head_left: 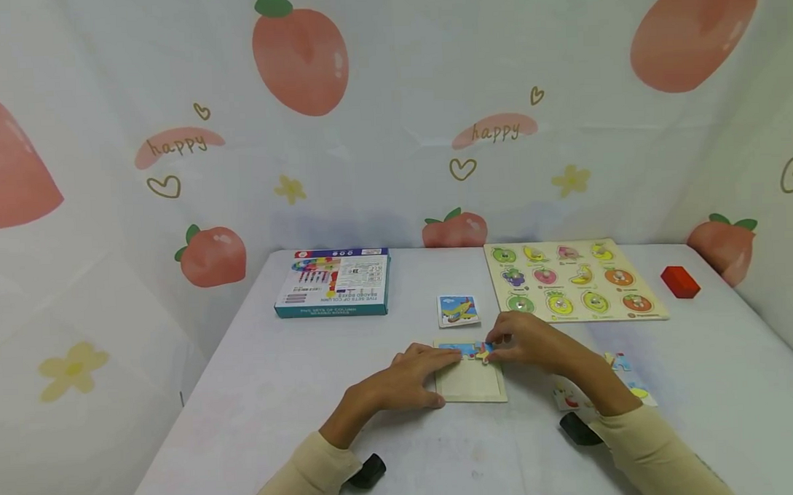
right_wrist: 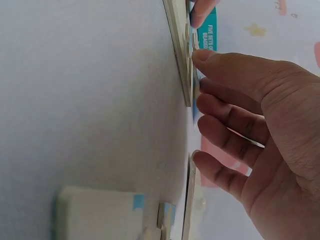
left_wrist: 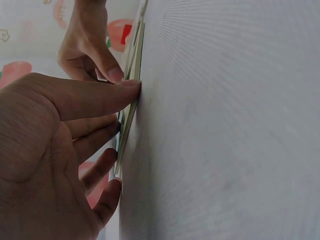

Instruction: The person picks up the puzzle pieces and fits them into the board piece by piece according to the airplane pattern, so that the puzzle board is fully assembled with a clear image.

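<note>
A shallow wooden puzzle board (head_left: 470, 383) lies on the table, with blue-sky jigsaw pieces (head_left: 457, 346) along its far edge. My left hand (head_left: 410, 378) holds the board at its left side, thumb at the near left corner and fingers reaching over the pieces. In the left wrist view, the left thumb (left_wrist: 100, 97) touches the board's edge. My right hand (head_left: 527, 341) pinches a colourful puzzle piece (head_left: 483, 351) at the board's far right corner. The right wrist view shows the right thumb (right_wrist: 235, 67) against that thin piece; the other fingers curl loosely behind.
Beyond the board lies a small airplane picture card (head_left: 458, 310). Loose puzzle pieces (head_left: 620, 361) lie beside the right forearm, partly hidden by it. Farther back are a teal-edged box (head_left: 335, 282), a fruit board (head_left: 575, 281) and a red block (head_left: 680, 282).
</note>
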`<state>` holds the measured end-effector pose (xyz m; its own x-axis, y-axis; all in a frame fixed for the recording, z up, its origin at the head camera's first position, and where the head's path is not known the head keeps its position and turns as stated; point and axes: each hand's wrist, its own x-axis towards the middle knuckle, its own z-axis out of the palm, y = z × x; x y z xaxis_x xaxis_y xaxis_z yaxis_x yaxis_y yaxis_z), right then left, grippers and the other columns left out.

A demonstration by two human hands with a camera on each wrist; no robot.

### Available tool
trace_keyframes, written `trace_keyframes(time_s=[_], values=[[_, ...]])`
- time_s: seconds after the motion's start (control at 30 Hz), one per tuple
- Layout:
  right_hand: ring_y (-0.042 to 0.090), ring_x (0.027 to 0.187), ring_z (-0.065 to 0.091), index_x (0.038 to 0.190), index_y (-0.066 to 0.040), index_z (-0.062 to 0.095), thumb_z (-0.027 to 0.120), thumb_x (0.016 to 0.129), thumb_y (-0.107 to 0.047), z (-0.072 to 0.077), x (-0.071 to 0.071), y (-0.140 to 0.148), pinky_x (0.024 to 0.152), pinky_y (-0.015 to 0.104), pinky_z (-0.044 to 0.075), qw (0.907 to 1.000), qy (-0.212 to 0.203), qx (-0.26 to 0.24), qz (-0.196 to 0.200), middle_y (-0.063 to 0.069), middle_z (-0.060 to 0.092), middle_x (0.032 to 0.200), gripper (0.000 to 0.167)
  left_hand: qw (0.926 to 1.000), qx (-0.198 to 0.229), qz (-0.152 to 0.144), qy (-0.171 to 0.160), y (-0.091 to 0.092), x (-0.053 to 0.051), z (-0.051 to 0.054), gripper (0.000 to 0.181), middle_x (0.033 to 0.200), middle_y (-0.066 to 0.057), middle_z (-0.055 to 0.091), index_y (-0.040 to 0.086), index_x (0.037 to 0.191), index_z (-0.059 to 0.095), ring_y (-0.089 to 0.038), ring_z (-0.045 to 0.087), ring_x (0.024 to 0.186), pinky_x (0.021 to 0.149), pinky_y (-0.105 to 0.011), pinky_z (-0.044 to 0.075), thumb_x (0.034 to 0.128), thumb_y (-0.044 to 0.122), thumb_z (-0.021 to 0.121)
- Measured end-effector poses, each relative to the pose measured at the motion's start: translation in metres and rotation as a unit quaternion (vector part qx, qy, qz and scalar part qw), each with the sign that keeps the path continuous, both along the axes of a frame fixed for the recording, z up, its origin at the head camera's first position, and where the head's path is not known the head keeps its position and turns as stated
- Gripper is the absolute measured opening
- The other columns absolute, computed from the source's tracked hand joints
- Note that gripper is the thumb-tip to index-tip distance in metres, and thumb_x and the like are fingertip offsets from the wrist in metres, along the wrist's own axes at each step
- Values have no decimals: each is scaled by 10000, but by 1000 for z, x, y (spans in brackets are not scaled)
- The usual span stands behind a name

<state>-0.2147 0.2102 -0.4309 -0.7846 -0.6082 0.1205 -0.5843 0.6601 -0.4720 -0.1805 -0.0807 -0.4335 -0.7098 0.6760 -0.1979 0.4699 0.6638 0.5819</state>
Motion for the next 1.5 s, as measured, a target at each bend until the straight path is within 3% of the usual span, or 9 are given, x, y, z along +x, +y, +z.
trace_keyframes(time_s=[0.67,1.17,1.5], values=[[80,889,586,1091,-77,820,842,919,-244,-1,4,-3,796,277,526,9995,-240,-38,-223,-59,691,1001,241,9999,-34,-82,76,0,-1,0,764,1680,106,410,270,1638,431,-206,366,1475,1165,-461,331,945,228,750],[67,876,546,1125,-106,819,830,930,-218,-2,3,-6,766,259,501,9982,-361,199,-436,-81,664,1004,225,10000,17,-33,15,-1,1,1,756,1672,123,417,270,1634,437,-200,360,1481,1168,-460,334,950,227,754],[70,878,552,1082,-111,826,835,922,-215,-1,5,-7,774,270,504,9989,-292,135,-338,-73,664,999,191,10000,24,-34,19,0,0,0,755,1672,123,416,272,1635,435,-198,357,1483,1167,-458,334,952,229,753]])
